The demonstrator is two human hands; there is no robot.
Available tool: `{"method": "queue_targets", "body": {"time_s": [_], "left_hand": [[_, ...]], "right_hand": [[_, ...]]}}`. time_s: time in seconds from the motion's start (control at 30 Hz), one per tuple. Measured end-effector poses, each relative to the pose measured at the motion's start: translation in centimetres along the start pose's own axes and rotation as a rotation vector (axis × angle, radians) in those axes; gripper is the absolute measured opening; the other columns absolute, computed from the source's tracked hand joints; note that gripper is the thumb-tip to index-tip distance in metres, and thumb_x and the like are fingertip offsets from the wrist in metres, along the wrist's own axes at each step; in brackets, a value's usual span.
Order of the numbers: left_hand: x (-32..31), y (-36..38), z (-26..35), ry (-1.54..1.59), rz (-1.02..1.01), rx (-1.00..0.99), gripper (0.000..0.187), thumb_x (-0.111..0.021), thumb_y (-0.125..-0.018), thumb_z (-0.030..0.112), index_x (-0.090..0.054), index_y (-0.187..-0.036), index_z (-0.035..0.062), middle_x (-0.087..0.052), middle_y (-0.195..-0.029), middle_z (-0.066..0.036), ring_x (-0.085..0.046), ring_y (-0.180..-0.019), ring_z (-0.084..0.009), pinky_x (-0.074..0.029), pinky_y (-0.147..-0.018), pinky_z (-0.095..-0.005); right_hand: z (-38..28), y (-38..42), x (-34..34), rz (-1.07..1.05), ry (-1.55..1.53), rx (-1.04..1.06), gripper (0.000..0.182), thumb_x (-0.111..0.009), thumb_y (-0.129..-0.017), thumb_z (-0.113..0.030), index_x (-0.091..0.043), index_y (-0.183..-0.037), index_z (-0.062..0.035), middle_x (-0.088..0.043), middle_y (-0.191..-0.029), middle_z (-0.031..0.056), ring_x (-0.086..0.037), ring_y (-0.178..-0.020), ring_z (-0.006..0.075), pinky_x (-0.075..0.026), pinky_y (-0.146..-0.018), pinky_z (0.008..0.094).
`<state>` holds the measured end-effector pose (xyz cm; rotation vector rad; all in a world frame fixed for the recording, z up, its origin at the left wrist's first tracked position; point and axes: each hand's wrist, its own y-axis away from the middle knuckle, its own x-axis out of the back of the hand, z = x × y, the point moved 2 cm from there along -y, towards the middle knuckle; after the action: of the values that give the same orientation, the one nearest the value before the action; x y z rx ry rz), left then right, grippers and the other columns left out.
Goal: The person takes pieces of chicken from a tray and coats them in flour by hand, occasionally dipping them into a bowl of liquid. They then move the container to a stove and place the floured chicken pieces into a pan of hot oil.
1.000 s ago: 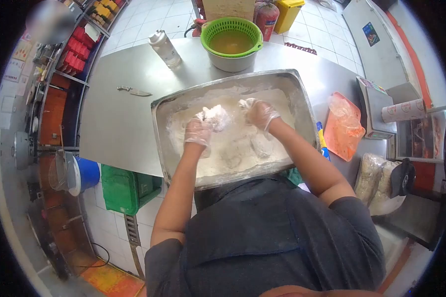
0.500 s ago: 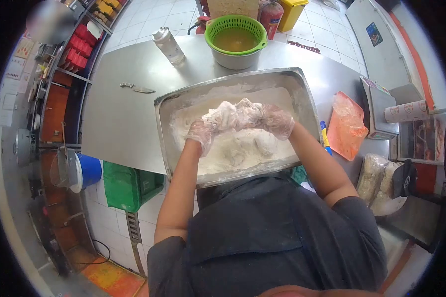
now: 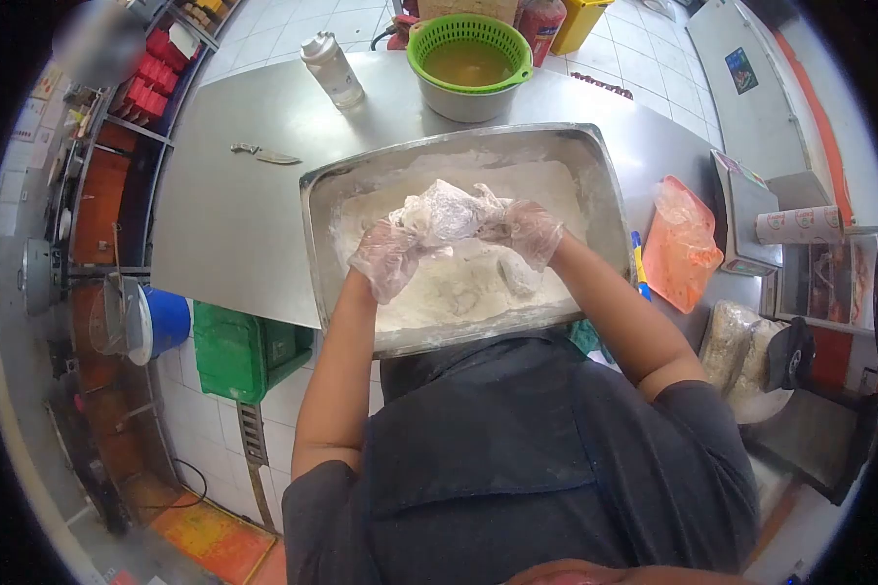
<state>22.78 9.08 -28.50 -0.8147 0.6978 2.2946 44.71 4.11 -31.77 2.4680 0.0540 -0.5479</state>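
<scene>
A deep metal tray [image 3: 314, 263] holds a bed of white flour [image 3: 419, 307]. Above it I hold up a floury piece of chicken [image 3: 449, 213], thickly coated in white. My left hand [image 3: 387, 255], in a clear plastic glove, is closed on the chicken's left end. On the other end, my gloved right hand [image 3: 529, 234] grips it too, with the fingertips partly hidden. Another flour-covered lump [image 3: 520, 273] lies in the tray below my right hand.
Behind the tray stand a green colander [image 3: 517, 83] over a pale tub and a shaker bottle [image 3: 332, 73]. A knife [image 3: 268, 154] lies to the left on the steel table [image 3: 224, 224]. At right are an orange tray [image 3: 663, 249] with a plastic bag and a scale [image 3: 746, 210].
The chicken has changed shape and turned between my hands, showing a broader white surface. My hands have shifted slightly left, and the right one is a little closer in.
</scene>
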Motion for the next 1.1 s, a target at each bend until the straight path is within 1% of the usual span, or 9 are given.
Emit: {"method": "queue_targets", "body": {"time_s": [0.03,0.1,0.2,0.33,0.4,0.7,0.9,1.03,1.1], "left_hand": [[1.6,-0.6,-0.6,0.003,0.002,0.001,0.015,-0.056,-0.083,0.004,-0.058,-0.098,0.0025,-0.059,-0.095,-0.004,-0.058,-0.087,-0.0157,-0.049,-0.076,-0.0287],[5.7,-2.4,-2.4,-1.083,0.250,0.135,0.014,-0.056,-0.083,0.006,-0.059,-0.097,0.0027,-0.060,-0.092,-0.004,-0.059,-0.082,-0.0149,-0.048,-0.070,-0.0278],[1.0,0.3,0.3,-0.603,0.087,0.077,0.023,-0.057,-0.080,0.005,-0.056,-0.101,-0.0010,-0.061,-0.098,-0.009,-0.060,-0.087,-0.0171,-0.049,-0.073,-0.0270],[0.0,0.6,0.2,-0.160,0.147,-0.013,0.026,-0.060,-0.079,0.014,-0.057,-0.098,-0.0033,-0.062,-0.092,-0.014,-0.060,-0.084,-0.0197,-0.048,-0.073,-0.0277],[1.7,-0.5,0.2,-1.549,0.280,0.280,0.031,-0.061,-0.077,0.024,-0.059,-0.093,-0.0025,-0.061,-0.090,-0.018,-0.060,-0.084,-0.0250,-0.048,-0.074,-0.0313],[5.9,4.5,-1.6,-1.675,0.294,-0.151,0.036,-0.060,-0.076,0.037,-0.062,-0.087,0.0029,-0.062,-0.078,-0.018,-0.059,-0.070,-0.0332,-0.047,-0.065,-0.0397],[5.4,5.1,-2.3,-1.591,0.297,-0.060,0.044,-0.060,-0.076,0.046,-0.061,-0.085,0.0028,-0.060,-0.077,-0.021,-0.059,-0.073,-0.0357,-0.047,-0.065,-0.0417],[4.4,5.0,-1.5,-1.619,0.233,0.020,0.039,-0.055,-0.081,0.040,-0.061,-0.091,0.0036,-0.061,-0.087,-0.019,-0.059,-0.081,-0.0353,-0.047,-0.071,-0.0411],[3.4,5.5,-0.7,-1.667,0.218,-0.045,0.038,-0.053,-0.082,0.040,-0.060,-0.093,0.0037,-0.061,-0.091,-0.019,-0.058,-0.084,-0.0348,-0.047,-0.073,-0.0410]], "right_hand": [[-0.2,0.6,-0.8,-0.068,-0.141,0.008,0.021,-0.062,-0.080,-0.008,-0.058,-0.096,0.0051,-0.061,-0.092,0.0092,-0.060,-0.083,0.0150,-0.051,-0.072,0.0252],[-0.2,0.9,-1.2,-0.137,-0.279,0.008,0.021,-0.061,-0.080,-0.007,-0.057,-0.098,0.0045,-0.060,-0.094,0.0090,-0.060,-0.083,0.0150,-0.052,-0.073,0.0260],[0.0,0.4,-0.1,-0.102,0.396,0.235,0.019,-0.060,-0.080,-0.007,-0.059,-0.096,0.0037,-0.060,-0.093,0.0096,-0.060,-0.086,0.0167,-0.051,-0.076,0.0267],[0.8,0.6,-0.7,-0.037,-0.014,0.015,0.021,-0.061,-0.081,-0.011,-0.060,-0.096,0.0031,-0.061,-0.091,0.0087,-0.060,-0.082,0.0164,-0.050,-0.075,0.0266],[0.3,1.2,-2.1,-0.116,-0.096,-0.020,0.023,-0.062,-0.080,-0.014,-0.060,-0.096,0.0027,-0.061,-0.090,0.0081,-0.060,-0.080,0.0159,-0.049,-0.073,0.0263],[-10.7,2.5,-3.7,0.059,0.534,0.359,0.030,-0.062,-0.081,-0.027,-0.062,-0.091,0.0018,-0.063,-0.083,0.0064,-0.059,-0.074,0.0135,-0.047,-0.068,0.0273],[-19.8,-6.2,-2.5,0.299,0.634,0.544,0.041,-0.052,-0.086,-0.040,-0.065,-0.089,-0.0009,-0.065,-0.077,0.0098,-0.061,-0.069,0.0161,-0.048,-0.067,0.0285],[-22.3,-16.2,2.2,0.541,2.218,0.460,0.053,-0.037,-0.088,-0.046,-0.062,-0.099,-0.0015,-0.061,-0.098,0.0194,-0.060,-0.087,0.0332,-0.045,-0.080,0.0420],[-22.4,-18.6,4.6,0.643,1.926,0.348,0.048,-0.036,-0.089,-0.040,-0.061,-0.100,-0.0002,-0.059,-0.105,0.0189,-0.057,-0.098,0.0319,-0.043,-0.084,0.0434]]}}
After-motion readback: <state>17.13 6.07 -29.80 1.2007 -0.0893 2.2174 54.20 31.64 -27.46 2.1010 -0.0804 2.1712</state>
